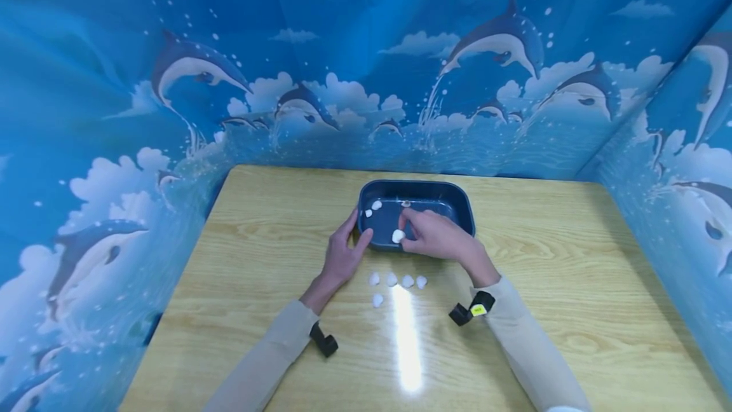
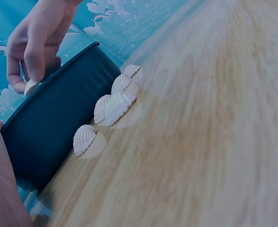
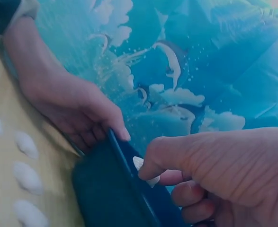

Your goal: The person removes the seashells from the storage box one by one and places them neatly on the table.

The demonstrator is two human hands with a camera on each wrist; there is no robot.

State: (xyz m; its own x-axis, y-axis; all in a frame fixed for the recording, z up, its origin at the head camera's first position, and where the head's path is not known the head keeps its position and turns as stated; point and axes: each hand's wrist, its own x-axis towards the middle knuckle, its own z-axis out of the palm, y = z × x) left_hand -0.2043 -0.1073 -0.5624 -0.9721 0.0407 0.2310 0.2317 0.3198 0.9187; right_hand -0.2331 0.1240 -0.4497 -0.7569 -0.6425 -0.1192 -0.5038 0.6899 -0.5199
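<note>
One white shell pinched in right grip, blue tray with near rim beside it, left grip clasping left end, tabletop extending rightward.

Blue dolphin-print backdrop around pale wood-grain table; bright glare streak near front.

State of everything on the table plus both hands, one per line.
Tray: upright, open-topped, on the table.
Left hand: gripping the tray's left end, thumb at the rim.
Right hand: pinching a white shell.
White shell: held, at the tray's near side.
Row of four shells: lying on the table, unheld.
Fifth shell: on the table, apart from the row, unheld.
Two pale pieces: inside the tray, unheld.
</note>
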